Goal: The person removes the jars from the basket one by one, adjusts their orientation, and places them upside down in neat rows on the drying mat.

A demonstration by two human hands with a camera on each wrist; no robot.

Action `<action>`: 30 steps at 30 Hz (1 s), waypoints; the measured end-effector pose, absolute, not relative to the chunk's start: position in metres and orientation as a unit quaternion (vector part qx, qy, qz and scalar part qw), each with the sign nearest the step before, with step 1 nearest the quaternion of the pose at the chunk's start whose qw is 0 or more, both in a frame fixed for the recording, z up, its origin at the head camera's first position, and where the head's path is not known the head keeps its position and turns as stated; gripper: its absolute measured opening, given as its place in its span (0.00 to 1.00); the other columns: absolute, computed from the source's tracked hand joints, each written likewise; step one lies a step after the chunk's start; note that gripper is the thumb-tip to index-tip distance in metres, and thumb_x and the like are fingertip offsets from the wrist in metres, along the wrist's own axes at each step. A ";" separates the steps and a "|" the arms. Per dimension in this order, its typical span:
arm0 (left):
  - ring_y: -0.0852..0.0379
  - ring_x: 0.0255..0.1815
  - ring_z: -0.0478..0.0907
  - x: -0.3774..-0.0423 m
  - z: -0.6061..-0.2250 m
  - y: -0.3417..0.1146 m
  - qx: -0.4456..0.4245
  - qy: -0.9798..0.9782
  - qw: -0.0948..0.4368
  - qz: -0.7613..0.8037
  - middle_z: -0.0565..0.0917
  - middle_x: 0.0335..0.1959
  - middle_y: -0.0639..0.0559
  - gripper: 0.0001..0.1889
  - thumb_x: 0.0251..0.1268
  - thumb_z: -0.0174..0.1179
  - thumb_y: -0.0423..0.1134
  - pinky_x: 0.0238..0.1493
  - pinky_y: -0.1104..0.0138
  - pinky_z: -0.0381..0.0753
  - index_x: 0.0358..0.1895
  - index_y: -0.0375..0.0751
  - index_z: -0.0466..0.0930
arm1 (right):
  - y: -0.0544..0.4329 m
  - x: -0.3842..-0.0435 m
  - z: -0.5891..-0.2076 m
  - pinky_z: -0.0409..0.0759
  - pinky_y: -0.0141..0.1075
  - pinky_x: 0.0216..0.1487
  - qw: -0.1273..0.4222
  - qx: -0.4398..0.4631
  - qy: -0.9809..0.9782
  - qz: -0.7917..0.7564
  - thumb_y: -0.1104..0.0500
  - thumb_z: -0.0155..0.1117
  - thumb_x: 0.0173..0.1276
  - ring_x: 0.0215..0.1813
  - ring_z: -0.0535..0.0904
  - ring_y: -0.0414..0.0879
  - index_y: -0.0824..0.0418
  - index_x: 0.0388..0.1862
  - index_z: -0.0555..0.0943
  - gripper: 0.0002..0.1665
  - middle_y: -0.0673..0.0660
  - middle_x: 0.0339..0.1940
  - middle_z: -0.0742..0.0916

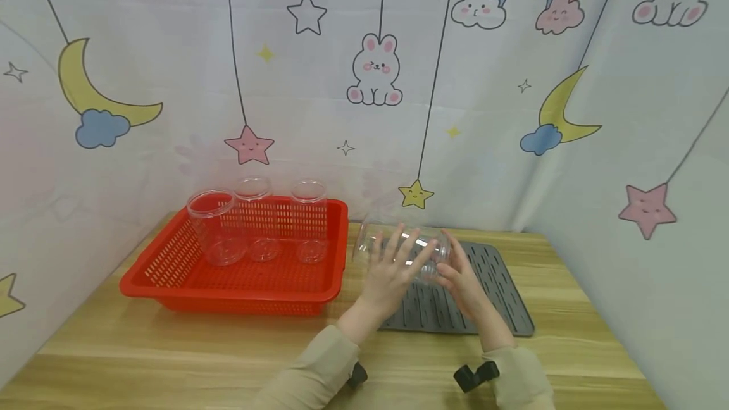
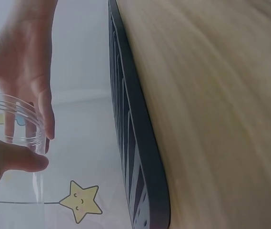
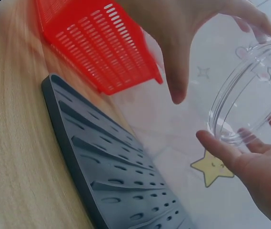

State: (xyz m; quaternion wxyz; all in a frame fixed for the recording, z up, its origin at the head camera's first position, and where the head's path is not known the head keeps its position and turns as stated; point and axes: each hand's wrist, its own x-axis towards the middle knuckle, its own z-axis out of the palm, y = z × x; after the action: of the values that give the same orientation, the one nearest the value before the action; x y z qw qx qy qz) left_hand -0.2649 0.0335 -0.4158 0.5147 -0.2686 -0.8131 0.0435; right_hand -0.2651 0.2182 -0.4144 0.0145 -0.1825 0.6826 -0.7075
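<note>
Red slotted basket (image 1: 230, 301): three clear jars (image 1: 263, 226) inside, standing, mouths up. Fourth clear jar (image 3: 249, 95): tipped on its side, raised above grey ribbed mat (image 1: 504, 283); gripped along its body by left hand (image 1: 390, 277), about its rimmed end by right hand (image 1: 467, 283). Partly masked by fingers; faint against printed cloth (image 1: 307, 81); cut off in both wrist views. Mat partly covered by hands.

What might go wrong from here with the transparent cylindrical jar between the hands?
The jar, on its side over the grey slotted mat, could slip and drop. In the right wrist view, the left hand has its thumb off the jar, so its hold may be weak. Swung left, the jar might bump the red perforated plastic basket.
</note>
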 end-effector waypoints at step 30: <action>0.46 0.81 0.43 -0.272 -0.392 0.034 -0.101 -0.658 0.170 -0.726 0.48 0.81 0.49 0.61 0.47 0.76 0.53 0.75 0.39 0.45 0.79 0.50 0.40 | 0.239 -0.263 -0.406 0.82 0.33 0.54 -0.091 -0.119 0.634 -0.759 0.64 0.51 0.68 0.62 0.72 0.40 0.60 0.79 0.43 0.45 0.52 0.67 0.65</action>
State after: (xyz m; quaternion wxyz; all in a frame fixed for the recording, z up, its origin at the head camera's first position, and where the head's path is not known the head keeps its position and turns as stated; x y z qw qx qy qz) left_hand -0.2720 0.0339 -0.3919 0.1704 -0.1013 -0.6582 -0.7263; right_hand -0.2629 0.2393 -0.4055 -0.0910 -0.1194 0.6339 -0.7587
